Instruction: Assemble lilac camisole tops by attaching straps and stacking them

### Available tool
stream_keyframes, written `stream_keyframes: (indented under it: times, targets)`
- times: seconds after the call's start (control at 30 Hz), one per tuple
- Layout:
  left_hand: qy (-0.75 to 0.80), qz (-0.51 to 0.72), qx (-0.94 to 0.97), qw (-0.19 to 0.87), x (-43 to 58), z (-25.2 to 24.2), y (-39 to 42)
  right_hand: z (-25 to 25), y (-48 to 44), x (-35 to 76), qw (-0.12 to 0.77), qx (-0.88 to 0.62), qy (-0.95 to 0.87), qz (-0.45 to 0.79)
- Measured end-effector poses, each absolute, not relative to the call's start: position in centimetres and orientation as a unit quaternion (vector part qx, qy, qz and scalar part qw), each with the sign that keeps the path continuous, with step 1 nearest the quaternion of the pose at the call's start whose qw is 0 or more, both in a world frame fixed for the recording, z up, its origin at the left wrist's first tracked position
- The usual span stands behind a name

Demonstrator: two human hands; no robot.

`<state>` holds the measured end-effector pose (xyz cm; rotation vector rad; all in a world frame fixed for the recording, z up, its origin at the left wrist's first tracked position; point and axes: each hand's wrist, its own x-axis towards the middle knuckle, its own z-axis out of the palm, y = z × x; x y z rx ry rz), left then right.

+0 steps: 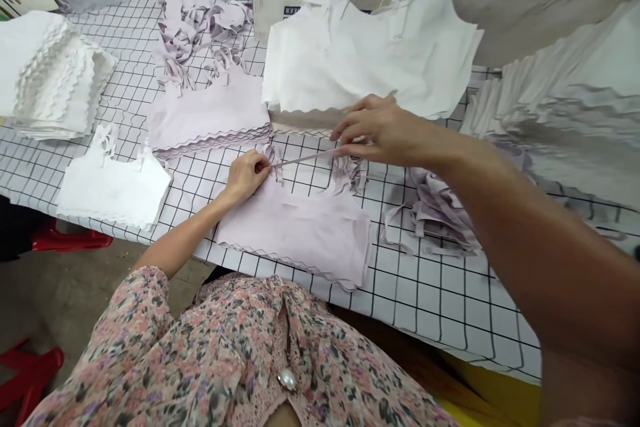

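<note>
A narrow lilac strap (305,158) is stretched between my two hands, above a stack of lilac camisole tops (295,227) with wavy hems. My left hand (247,175) pinches the strap's left end, close to the stack's left shoulder. At the other end, my right hand (375,130) grips the strap between thumb and fingers, above the right shoulder. Bunched straps (349,175) lie at that right shoulder. Just behind my hands is another lilac pile (210,110), with a large white stack of tops (365,53) to its right.
Loose lilac strips (445,213) lie right of the stack, and more scraps (190,20) at the back. White pieces (115,180) sit on the left of the checked tabletop (430,300). Cardboard boxes (480,20) stand behind. A folded white stack (565,100) rises at right.
</note>
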<state>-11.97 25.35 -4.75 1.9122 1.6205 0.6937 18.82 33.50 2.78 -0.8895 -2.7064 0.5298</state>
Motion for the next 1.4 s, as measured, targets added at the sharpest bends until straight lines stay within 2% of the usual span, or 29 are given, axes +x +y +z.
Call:
stream_keyframes:
  times: [0.17,0.23,0.4,0.47,0.53,0.6,0.67,0.77,0.87,1.0,1.1,1.23,1.3,1.4]
  targets:
    - [0.603,0.273,0.702,0.262,-12.2,-3.1,24.8,5.3,27.4,19.1,0.138,-0.429,-0.873,0.188]
    - [0.588,0.315,0.68,0.303,-12.0,-2.0,23.5,5.0,24.8,17.6,0.168,-0.444,-0.867,0.149]
    - [0.442,0.314,0.454,0.707,-9.7,-0.1,18.8,2.0,18.8,12.6,0.202,-0.439,-0.875,0.001]
    - [0.412,0.327,0.358,0.771,-8.8,0.0,17.6,1.1,16.8,11.4,0.207,-0.416,-0.886,-0.018]
    - [0.405,0.352,0.312,0.784,-8.3,0.2,16.9,0.6,15.4,11.2,0.232,-0.386,-0.893,0.018]
    - [0.406,0.359,0.294,0.788,-8.2,0.5,16.8,0.5,14.9,11.6,0.275,-0.391,-0.872,0.11]
    - [0.407,0.353,0.282,0.794,-8.3,0.8,16.8,0.5,15.2,12.0,0.312,-0.431,-0.817,0.223]
    - [0.404,0.354,0.281,0.795,-8.4,1.0,17.0,0.0,16.2,11.9,0.313,-0.465,-0.743,0.366]
    - [0.398,0.366,0.276,0.795,-8.5,0.9,17.0,-0.4,16.8,10.7,0.323,-0.459,-0.677,0.476]
    - [0.392,0.342,0.251,0.816,-9.4,1.0,16.5,-0.3,17.2,9.7,0.401,-0.462,-0.536,0.581]
    - [0.416,0.324,0.271,0.805,-10.2,0.9,15.6,-0.1,17.5,9.6,0.428,-0.467,-0.484,0.603]
    - [0.458,0.364,0.295,0.755,-10.3,-0.1,15.0,-0.6,17.7,9.6,0.427,-0.474,-0.479,0.603]
    - [0.466,0.376,0.315,0.736,-10.3,-0.4,15.1,-1.0,17.6,9.8,0.427,-0.497,-0.507,0.56]
    - [0.468,0.389,0.379,0.697,-10.4,-0.2,15.4,-1.1,17.7,10.2,0.432,-0.499,-0.614,0.434]
